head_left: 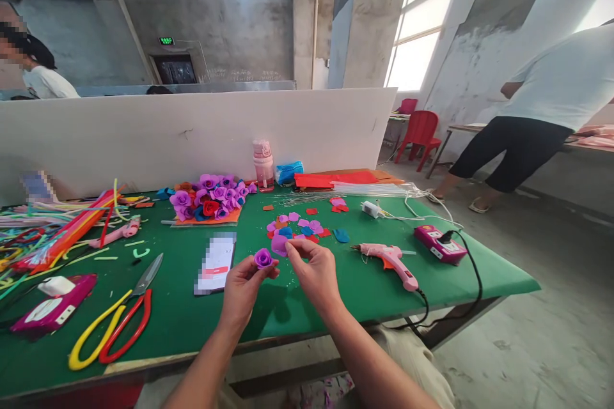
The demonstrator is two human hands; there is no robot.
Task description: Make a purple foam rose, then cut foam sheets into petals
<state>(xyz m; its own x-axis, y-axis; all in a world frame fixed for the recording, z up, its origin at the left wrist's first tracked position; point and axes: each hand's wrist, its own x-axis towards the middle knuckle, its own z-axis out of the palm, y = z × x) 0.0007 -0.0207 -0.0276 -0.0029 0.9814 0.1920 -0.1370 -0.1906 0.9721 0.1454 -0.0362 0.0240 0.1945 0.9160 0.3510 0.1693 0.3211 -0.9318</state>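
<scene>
My left hand (pixel 244 284) pinches a small purple foam rose (pixel 263 258) above the green table (pixel 192 307). Close beside it, my right hand (pixel 314 268) pinches a loose purple petal (pixel 279 245) at the flower's right side. Just beyond my hands lies a scatter of cut foam petals (pixel 307 225) in pink, red and blue. A pink glue gun (pixel 389 261) rests to the right of my right hand.
Scissors with red and yellow handles (pixel 119 319) and a phone (pixel 215 263) lie to my left. Finished foam roses (pixel 211 197) sit near a white partition, with a pink bottle (pixel 263 166). Pipe cleaners (pixel 57 230) pile at far left. A person (pixel 542 108) stands at right.
</scene>
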